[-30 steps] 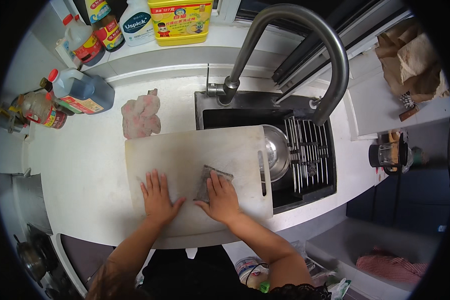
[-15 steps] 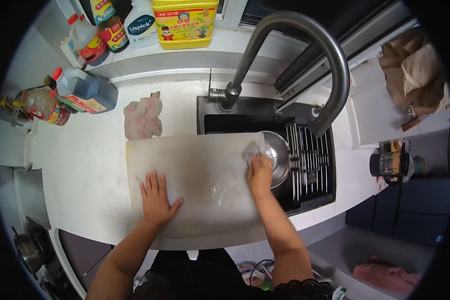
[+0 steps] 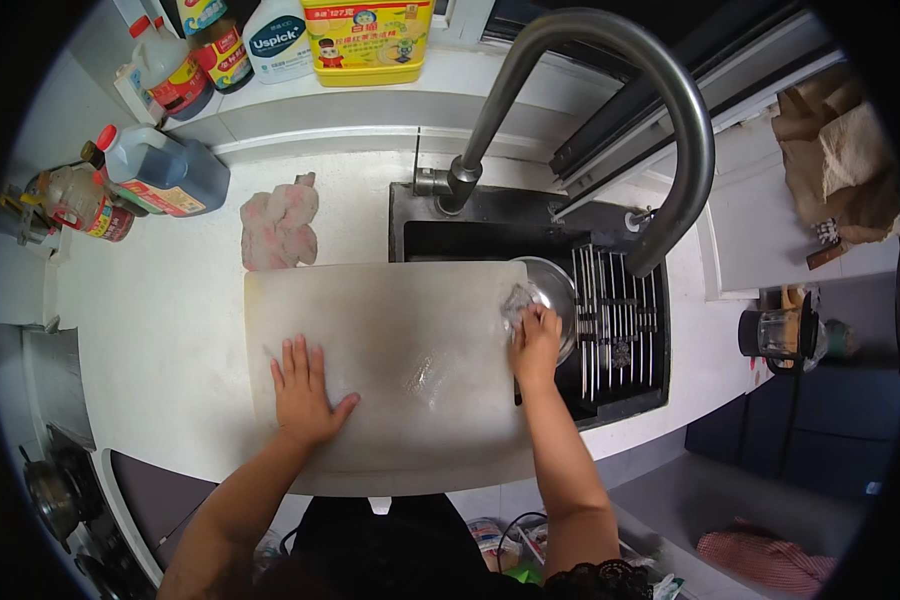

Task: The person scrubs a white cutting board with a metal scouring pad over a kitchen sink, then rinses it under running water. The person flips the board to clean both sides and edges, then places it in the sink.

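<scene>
Hiding under the right hand point(image 3: 536, 340): most of a small grey scouring pad point(image 3: 517, 299), only a crumpled corner peeking out past the fingertips, too blurred for its texture to be told. Lying half covered behind that hand, a round steel bowl point(image 3: 555, 290) in the black sink point(image 3: 490, 235), with a dark slatted drying rack point(image 3: 615, 320) just to its right. Bending across the top of the scene, a curved grey metal tap point(image 3: 660, 90), blocking part of the sink's far right corner. Cut off at the far edge: a yellow plastic jug point(image 3: 367, 40), a white bottle point(image 3: 275, 40) and several dark sauce bottles point(image 3: 165, 175).

Spanning the near edge of the white worktop point(image 3: 150, 330) and the sink's left part — a large, pale, translucent rectangular cutting board point(image 3: 395, 370), looking wet, glinting near its middle, slightly stained brownish toward the centre. Lying just beyond its far left corner, a crumpled pink cloth point(image 3: 278, 225).

Pressing flat on the board's left part, the left hand point(image 3: 305, 390) — fingers spread, thumb out to the right, holding nothing. Curling over the pad at the board's far right corner, the right hand, fingers bent together and clutching the pad against the board's edge, right beside the bowl.
</scene>
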Demonstrator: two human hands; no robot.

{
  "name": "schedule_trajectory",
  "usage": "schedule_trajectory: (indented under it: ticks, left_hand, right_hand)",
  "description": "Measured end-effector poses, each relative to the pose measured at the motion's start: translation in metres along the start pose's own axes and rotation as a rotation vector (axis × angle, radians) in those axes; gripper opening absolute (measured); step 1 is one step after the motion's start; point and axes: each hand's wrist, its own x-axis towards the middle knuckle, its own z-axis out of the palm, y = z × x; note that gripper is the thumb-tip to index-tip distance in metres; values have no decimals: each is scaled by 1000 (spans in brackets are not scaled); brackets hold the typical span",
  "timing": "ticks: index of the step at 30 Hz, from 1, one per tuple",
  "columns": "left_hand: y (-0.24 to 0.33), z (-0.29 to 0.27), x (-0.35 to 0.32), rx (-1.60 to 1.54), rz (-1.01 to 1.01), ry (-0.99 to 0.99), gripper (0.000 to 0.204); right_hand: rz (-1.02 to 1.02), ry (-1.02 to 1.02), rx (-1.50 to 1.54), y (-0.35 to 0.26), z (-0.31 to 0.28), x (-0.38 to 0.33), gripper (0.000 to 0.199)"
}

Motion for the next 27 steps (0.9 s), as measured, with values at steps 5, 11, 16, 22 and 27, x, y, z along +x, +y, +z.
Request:
schedule_trajectory:
  ticks: [5, 11, 16, 22, 27]
  left_hand:
    - [-1, 1, 6, -20, 38, 35, 104]
    - [-4, 5, 0, -11, 54, 80, 102]
    - [1, 0, 5, -12, 33, 17, 101]
    - [-5, 2, 2, -10, 46, 70, 102]
    - [-3, 0, 3, -24, 38, 29, 101]
  right_hand:
    - [24, 103, 133, 21, 24, 65, 24]
    - [-55, 99, 2, 18, 13, 4, 20]
    - [-21, 100, 70, 12, 20, 70, 21]
    - [-97, 80, -69, 6, 8, 14, 17]
    - [-71, 127, -90, 7, 18, 66, 19]
